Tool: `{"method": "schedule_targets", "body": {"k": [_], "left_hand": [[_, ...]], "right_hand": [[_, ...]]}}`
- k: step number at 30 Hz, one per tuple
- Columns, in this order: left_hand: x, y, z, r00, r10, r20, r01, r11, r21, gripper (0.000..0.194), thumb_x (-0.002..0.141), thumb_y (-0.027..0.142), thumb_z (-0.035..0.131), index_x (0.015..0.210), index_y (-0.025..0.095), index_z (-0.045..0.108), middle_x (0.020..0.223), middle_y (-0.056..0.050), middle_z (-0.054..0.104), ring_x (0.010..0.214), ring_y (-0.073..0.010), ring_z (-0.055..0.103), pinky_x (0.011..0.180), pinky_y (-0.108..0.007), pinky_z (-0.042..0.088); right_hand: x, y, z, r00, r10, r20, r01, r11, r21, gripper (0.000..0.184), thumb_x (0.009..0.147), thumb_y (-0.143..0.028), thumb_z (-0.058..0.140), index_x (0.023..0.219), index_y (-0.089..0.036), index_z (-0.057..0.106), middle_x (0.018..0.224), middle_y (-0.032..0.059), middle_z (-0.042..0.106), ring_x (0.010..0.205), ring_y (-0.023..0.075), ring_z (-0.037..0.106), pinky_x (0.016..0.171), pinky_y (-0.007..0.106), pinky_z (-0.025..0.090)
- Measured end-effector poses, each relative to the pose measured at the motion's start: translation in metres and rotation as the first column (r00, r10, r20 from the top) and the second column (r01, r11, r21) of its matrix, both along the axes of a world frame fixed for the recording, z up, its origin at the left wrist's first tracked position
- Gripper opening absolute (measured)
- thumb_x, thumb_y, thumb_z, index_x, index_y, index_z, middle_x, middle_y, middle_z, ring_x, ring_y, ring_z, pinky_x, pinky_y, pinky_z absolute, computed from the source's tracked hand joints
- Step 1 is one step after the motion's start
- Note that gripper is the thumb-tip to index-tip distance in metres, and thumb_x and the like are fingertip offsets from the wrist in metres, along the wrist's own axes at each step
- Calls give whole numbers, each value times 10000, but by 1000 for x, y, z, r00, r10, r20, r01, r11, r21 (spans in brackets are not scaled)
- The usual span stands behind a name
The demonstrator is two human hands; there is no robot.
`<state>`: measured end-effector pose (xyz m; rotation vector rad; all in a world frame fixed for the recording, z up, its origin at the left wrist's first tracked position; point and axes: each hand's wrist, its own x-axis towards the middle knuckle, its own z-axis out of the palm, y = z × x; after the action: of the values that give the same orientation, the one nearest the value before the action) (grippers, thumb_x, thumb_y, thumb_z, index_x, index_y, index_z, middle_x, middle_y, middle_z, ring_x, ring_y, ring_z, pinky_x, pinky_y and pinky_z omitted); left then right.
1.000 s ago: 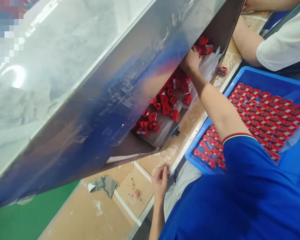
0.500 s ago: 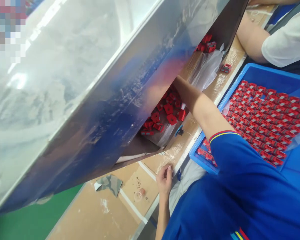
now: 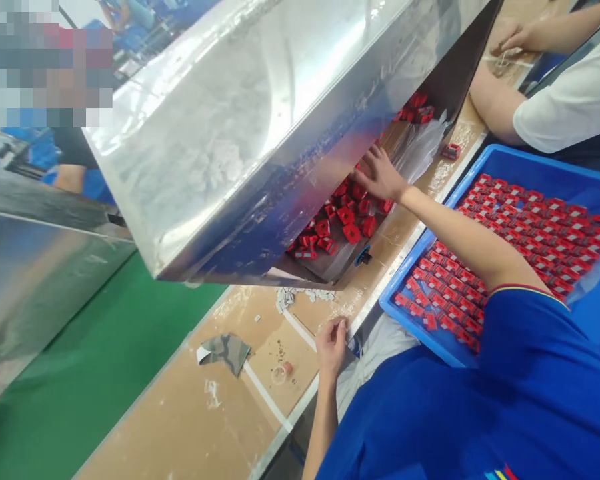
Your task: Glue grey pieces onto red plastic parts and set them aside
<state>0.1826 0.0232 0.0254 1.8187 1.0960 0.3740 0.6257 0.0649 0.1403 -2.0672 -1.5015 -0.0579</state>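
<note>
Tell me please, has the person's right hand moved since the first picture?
Yes: judged against the blue-and-black item on the bench, the right hand has moved closer to that item, away from the farther red pieces.

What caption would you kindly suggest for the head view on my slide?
Right hand at loose red pieces, left hand at the edge of the brown table.

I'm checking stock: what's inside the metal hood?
Loose red pieces and plastic sheeting show in its opening, the right hand at the pieces. The metal hood covers whatever lies farther back; the pile's extent is hidden.
</note>
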Motion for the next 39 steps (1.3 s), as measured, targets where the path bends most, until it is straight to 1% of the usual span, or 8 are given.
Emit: {"method": "schedule_targets", "body": {"k": [3,6,9,15,18,24,33,39], "left_hand": [[0,1,1,1000,-21,13,21,1000,-22,502,925,637,604,912,162,767,645,-15,677,481,-120,573,512,-242,482],[0,2,4,999,-40,12,40,999,-30,495,926,632,609,904,161,759,661,-20,686,479,-112,564,507,-236,474],[0,2,6,998,-59,12,59,998,-27,499,937,634,594,878,162,744,679,-24,688,484,-108,565,502,-231,473],[1,3,7,998,-66,17,66,998,-12,508,939,639,598,850,156,727,650,-14,663,471,-104,552,500,-230,472],[0,3,4,998,-56,13,56,998,-20,510,940,637,595,850,153,728,654,-17,669,463,-101,546,487,-227,459],[-1,2,-1,1000,-27,6,27,999,-21,495,933,630,612,898,155,749,666,-8,667,474,-100,544,505,-231,463],[-2,2,-6,1000,-5,5,5,1000,-3,455,935,600,622,882,168,754,654,-5,682,457,-100,544,494,-231,459],[0,1,-4,1000,8,18,-8,1000,-6,433,938,572,627,860,163,744,647,-3,675,436,-92,534,474,-222,441]], "right_hand": [[-28,-53,-25,1000,3,-28,-5,998,-69,1025,892,-822,577,1677,-207,341,1769,184,226,1620,514,164,1263,733,241],[-47,-77,-45,998,20,-64,-32,981,-192,1221,746,-802,778,1697,-202,304,1789,227,116,1591,614,136,1233,779,225],[-53,-69,-50,993,88,-75,-102,970,-222,1250,713,-753,841,1698,-198,306,1790,238,96,1594,617,107,1252,770,191],[-70,-38,-35,990,119,-78,-137,952,-273,1247,705,-757,847,1702,-252,293,1798,229,20,1605,605,28,1186,829,222],[-84,-28,-31,997,77,-31,-83,960,-267,1148,752,-767,806,1683,-278,345,1801,209,62,1606,577,100,1167,796,285],[-92,-20,-32,997,13,71,1,983,-183,981,867,-815,637,1623,-211,470,1772,245,184,1572,567,204,1121,714,336],[-87,-14,-31,976,105,190,-78,987,-140,928,937,-855,433,1489,-130,611,1661,262,400,1378,494,435,1055,621,339],[-91,9,-27,941,208,266,-205,978,-39,831,1034,-752,255,1254,-102,724,1376,236,648,1237,396,541,994,557,393]]}}
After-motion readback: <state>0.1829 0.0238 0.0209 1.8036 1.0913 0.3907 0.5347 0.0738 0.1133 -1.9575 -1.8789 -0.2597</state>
